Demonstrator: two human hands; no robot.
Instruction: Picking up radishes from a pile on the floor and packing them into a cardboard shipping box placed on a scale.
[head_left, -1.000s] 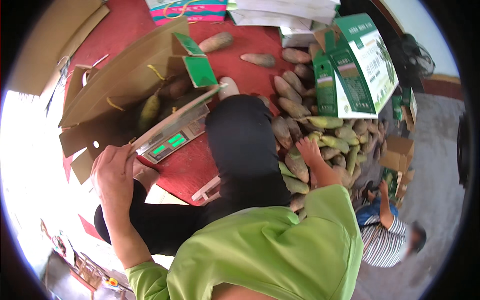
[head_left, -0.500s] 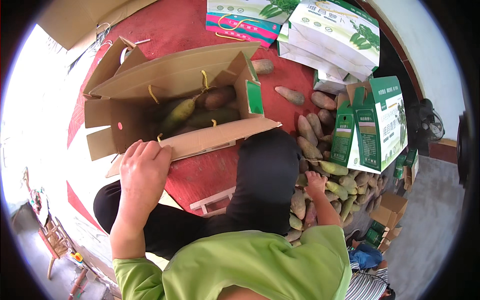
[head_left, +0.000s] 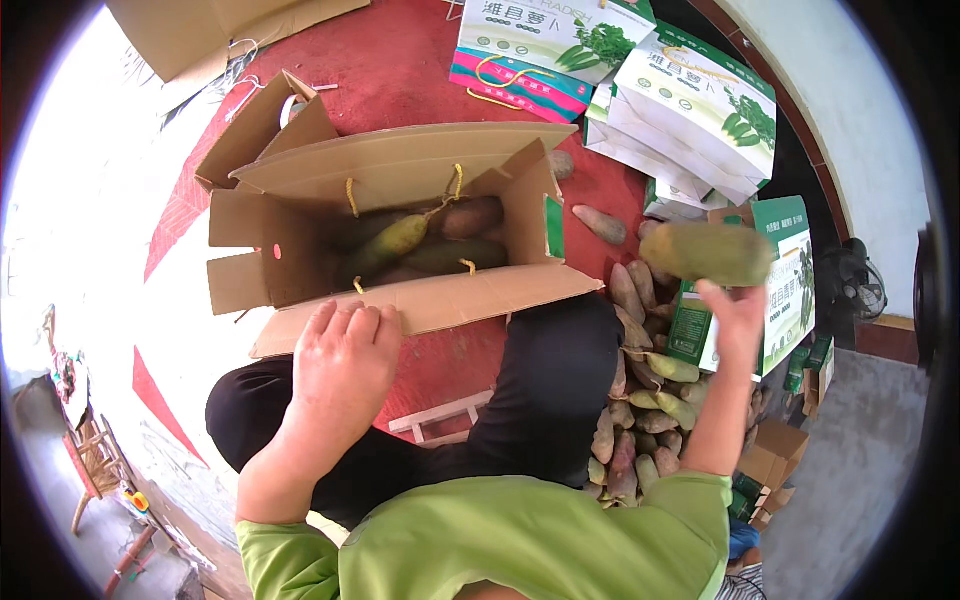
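In front of me stands an open cardboard carton [head_left: 420, 306] with yellow rope handles. Several green radishes lie inside it, among them a lighter one [head_left: 395, 240]. My left hand [head_left: 345, 360] is closed on the carton's near flap; what its thumb does underneath is hidden. Raised at the right, my right hand [head_left: 735, 318] grips a thick green radish [head_left: 706, 253] from below. That radish is held level, in front of a green-and-white printed box [head_left: 785, 285]. Below it spreads a pile of radishes [head_left: 650, 440], beside my right knee.
White printed cartons [head_left: 690, 100] are stacked at the far right, next to a pink-and-blue one [head_left: 520, 85]. A single radish [head_left: 600, 224] lies on the red floor covering [head_left: 385, 85]. A black fan [head_left: 858, 285] stands by the wall. A small wooden frame [head_left: 440, 418] lies near my legs.
My right hand has come up from the pile with a radish in it. My left hand stays at the near flap, now further over it. The view has shifted slightly.
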